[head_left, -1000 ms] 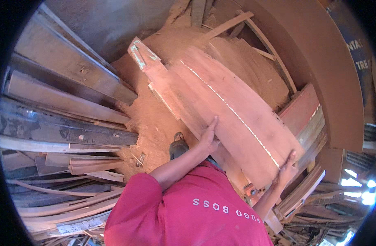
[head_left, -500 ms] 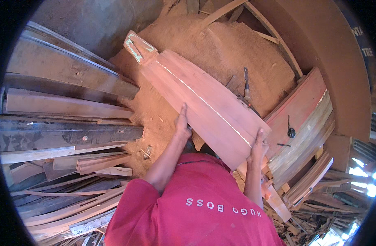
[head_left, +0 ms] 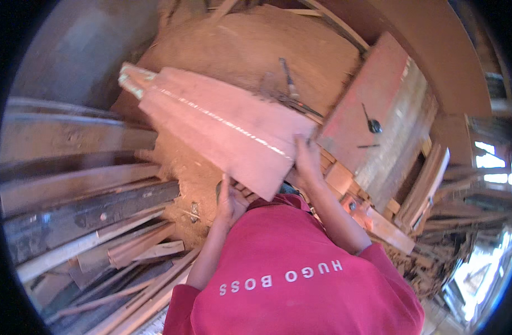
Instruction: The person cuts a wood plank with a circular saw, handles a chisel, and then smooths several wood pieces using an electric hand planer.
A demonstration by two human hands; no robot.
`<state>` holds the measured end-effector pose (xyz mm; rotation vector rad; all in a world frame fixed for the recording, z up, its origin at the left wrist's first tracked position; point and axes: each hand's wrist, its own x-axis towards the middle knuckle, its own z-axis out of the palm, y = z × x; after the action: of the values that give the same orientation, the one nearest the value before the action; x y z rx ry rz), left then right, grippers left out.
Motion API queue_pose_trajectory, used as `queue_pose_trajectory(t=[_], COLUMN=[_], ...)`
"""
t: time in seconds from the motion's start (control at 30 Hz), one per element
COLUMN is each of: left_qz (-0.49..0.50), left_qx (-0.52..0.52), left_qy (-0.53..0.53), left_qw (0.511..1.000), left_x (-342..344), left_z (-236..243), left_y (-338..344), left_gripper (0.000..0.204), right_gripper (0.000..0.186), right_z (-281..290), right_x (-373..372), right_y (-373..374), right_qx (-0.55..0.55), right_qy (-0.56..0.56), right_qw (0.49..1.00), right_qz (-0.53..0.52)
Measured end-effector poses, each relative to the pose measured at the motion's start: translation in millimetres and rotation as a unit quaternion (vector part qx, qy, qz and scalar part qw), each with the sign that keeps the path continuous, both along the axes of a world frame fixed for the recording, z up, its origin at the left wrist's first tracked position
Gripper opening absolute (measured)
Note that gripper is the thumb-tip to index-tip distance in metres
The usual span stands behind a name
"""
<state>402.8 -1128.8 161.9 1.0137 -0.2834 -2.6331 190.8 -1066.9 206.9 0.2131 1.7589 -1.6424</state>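
I hold a broad reddish wooden board (head_left: pixel 211 131) slanting from far left to near right. A whitish line, dashed in places, runs lengthwise down its face. Its narrow far end (head_left: pixel 136 79) carries pale green patches. My left hand (head_left: pixel 233 200) grips the near-left corner, thumb up along the edge and the other fingers partly under the wood. At the near-right end, my right hand (head_left: pixel 305 161) is closed on the board's edge, its fingers partly hidden. The board lies between both hands, blurred a little by motion.
Sawdust (head_left: pixel 239 42) is heaped behind the board, with a chisel-like tool (head_left: pixel 288 78) on it. To the right, a reddish plank (head_left: pixel 362 100) bears a small black round object (head_left: pixel 374 126). Stacked timber (head_left: pixel 83 184) fills the left; scrap wood (head_left: pixel 445 245) lies lower right.
The whole view has shifted and turned slightly. My left hand has slid along the board's edge to its near corner, while the right still grips the near-right end.
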Motion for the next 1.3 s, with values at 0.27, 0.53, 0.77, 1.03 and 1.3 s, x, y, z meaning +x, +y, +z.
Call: queue_pose_trajectory(t=[0.27, 0.53, 0.77, 1.03, 1.3], left_qz=[0.120, 0.268, 0.222, 0.099, 0.161], left_qx=[0.023, -0.035, -0.086, -0.088, -0.079], left_qy=[-0.222, -0.327, -0.324, -0.359, -0.340], left_qw=[0.967, 0.905, 0.916, 0.924, 0.923], left_x=[-44.6, -75.3, -58.6, -39.6, -18.2], left_z=[-144.1, -233.6, -258.0, -240.7, -253.2], left_y=[72.4, 102.1, 111.9, 124.4, 165.5], left_gripper=[0.080, 0.084, 0.080, 0.080, 0.072], right_gripper=[0.046, 0.048, 0.055, 0.033, 0.043], right_z=[-139.1, -167.4, -258.1, -267.7, -141.3], right_x=[-17.2, -166.7, -247.6, -315.6, -152.3], right_y=[103.3, 59.3, -84.2, -97.8, 111.5], right_qx=[0.172, 0.247, 0.343, 0.156, 0.208], right_qy=[-0.084, 0.400, 0.508, 0.125, 0.346], right_qw=[0.948, 0.827, 0.700, 0.919, 0.776], right_qz=[0.254, 0.309, 0.365, 0.341, 0.484])
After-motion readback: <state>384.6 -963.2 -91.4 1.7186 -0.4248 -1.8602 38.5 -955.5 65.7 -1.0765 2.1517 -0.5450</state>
